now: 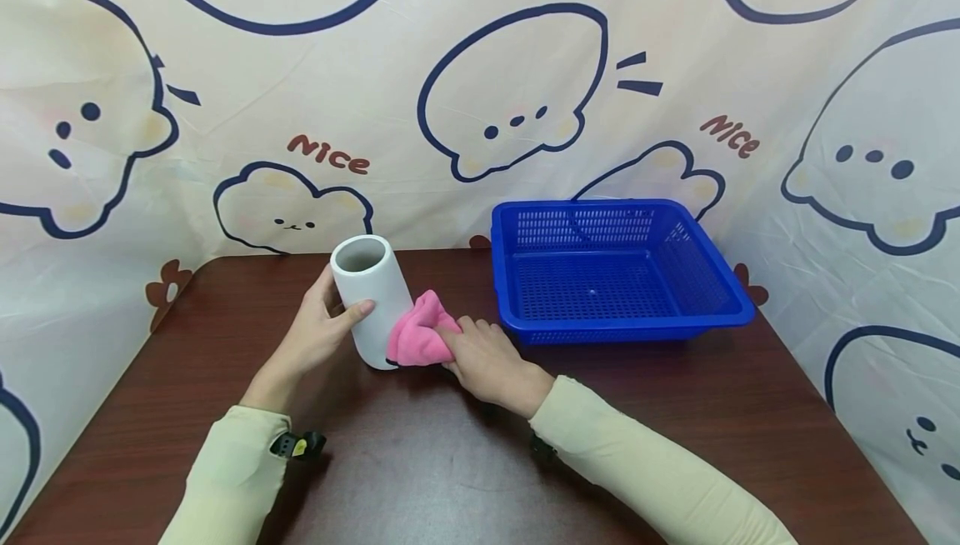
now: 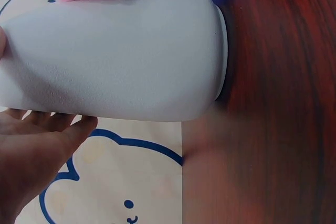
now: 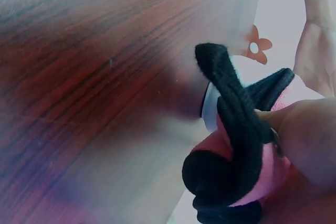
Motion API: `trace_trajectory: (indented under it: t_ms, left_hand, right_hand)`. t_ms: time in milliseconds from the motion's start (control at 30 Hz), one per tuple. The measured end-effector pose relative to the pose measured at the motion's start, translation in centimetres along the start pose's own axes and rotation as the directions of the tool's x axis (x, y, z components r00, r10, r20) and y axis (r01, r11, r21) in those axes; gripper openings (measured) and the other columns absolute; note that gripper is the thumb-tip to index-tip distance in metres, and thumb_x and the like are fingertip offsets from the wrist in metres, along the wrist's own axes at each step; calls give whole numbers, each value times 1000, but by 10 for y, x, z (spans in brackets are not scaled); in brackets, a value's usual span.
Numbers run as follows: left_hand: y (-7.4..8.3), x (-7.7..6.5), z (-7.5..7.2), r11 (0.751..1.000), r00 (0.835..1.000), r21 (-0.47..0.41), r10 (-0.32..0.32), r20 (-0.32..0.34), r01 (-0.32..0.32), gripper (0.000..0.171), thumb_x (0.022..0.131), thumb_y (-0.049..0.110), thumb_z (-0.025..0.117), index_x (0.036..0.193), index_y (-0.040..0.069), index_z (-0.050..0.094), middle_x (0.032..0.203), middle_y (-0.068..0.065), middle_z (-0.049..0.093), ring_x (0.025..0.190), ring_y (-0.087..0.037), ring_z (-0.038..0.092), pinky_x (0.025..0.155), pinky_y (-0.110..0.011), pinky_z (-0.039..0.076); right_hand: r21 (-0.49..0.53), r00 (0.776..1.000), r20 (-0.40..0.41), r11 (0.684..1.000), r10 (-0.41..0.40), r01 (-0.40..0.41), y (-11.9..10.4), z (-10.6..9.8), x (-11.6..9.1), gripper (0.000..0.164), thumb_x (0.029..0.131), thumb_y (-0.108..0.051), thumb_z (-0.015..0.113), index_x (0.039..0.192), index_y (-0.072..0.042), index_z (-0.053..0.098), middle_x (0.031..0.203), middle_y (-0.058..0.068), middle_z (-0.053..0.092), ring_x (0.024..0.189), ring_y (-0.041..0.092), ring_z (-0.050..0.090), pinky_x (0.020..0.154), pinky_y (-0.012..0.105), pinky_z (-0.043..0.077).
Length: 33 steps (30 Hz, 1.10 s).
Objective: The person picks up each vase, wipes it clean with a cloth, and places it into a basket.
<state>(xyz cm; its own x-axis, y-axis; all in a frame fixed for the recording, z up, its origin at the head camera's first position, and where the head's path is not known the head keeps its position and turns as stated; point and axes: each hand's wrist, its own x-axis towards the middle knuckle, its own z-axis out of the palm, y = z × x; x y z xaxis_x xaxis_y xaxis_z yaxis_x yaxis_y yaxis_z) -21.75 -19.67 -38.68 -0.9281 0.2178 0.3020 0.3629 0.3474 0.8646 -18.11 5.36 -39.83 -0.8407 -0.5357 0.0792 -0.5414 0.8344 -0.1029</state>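
A white vase (image 1: pixel 372 295) with a round open mouth is on the brown table, left of centre in the head view. My left hand (image 1: pixel 318 330) grips it from the left, thumb across the front and fingers behind. A bunched pink cloth (image 1: pixel 422 333) lies against the vase's lower right side, held by my right hand (image 1: pixel 491 364). In the right wrist view the cloth's black edging (image 3: pixel 239 129) hangs in folds below the fingers. The left wrist view has the vase's smooth wall (image 2: pixel 121 56) up close, its base near the tabletop.
A blue plastic basket (image 1: pixel 622 324) with perforated walls stands at the back right, beyond my right hand. The brown table (image 1: pixel 405 478) ends at a cream curtain (image 1: pixel 315 87) printed with cartoon figures, which hangs at the back and both sides.
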Motion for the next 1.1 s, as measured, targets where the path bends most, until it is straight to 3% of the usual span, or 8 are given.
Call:
trace_trajectory:
  t_ms: [900, 1100]
  left_hand:
    - [0, 1, -1, 1000, 1000, -6, 2, 11, -2, 68, 92, 15, 64, 149, 29, 28, 140, -5, 47, 117, -9, 52, 99, -55, 47]
    - [0, 0, -1, 1000, 1000, -6, 1, 12, -1, 68, 93, 15, 63, 149, 29, 28, 141, -6, 47, 118, -9, 51, 100, -56, 46]
  right_hand:
    - [-78, 999, 37, 997, -5, 8, 0, 11, -4, 30, 94, -36, 60, 120, -22, 60, 101, 8, 65, 87, 26, 61, 71, 37, 48]
    - [-101, 999, 47, 995, -4, 9, -1, 14, -5, 25, 93, -37, 62, 113, -22, 61, 99, 9, 65, 85, 27, 62, 69, 37, 48]
